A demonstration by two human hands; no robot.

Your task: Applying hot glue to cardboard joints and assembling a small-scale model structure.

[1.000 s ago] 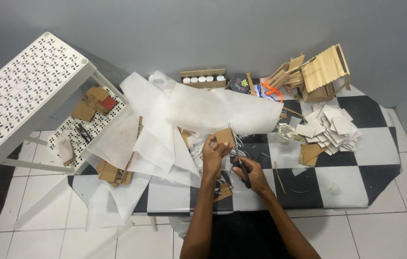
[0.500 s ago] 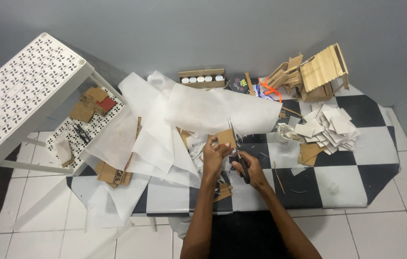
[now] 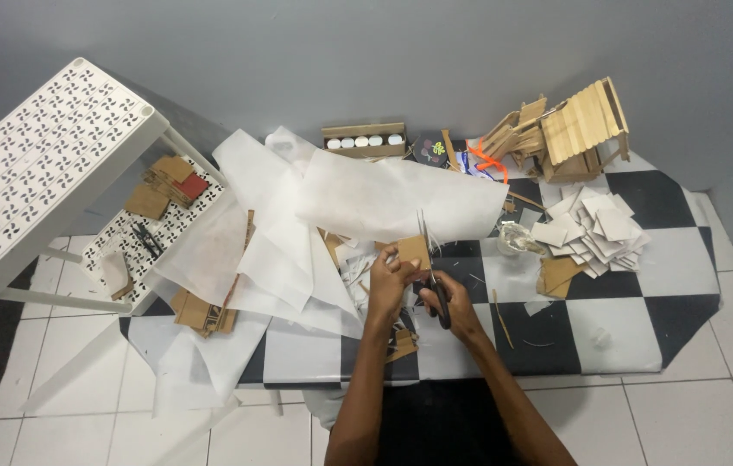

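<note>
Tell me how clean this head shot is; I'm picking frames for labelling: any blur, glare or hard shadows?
Head view: even, soft light, no glare; the left hand, right hand and scissors look sharp enough; a soft shadow falls under the white shelf; the wide lens bends the floor tiles at the edges.

Both forearms reach forward from the bottom of the view and converge near the middle. The left hand (image 3: 391, 278) is turned palm down, its fingers curled and pinched together at the tips, thumb side toward the other hand. The right hand (image 3: 455, 304) sits just beside it, slightly nearer the body, fingers folded into a closed grip with the knuckles up. The wrists stay nearly straight, elbows bent and tucked close.
</note>
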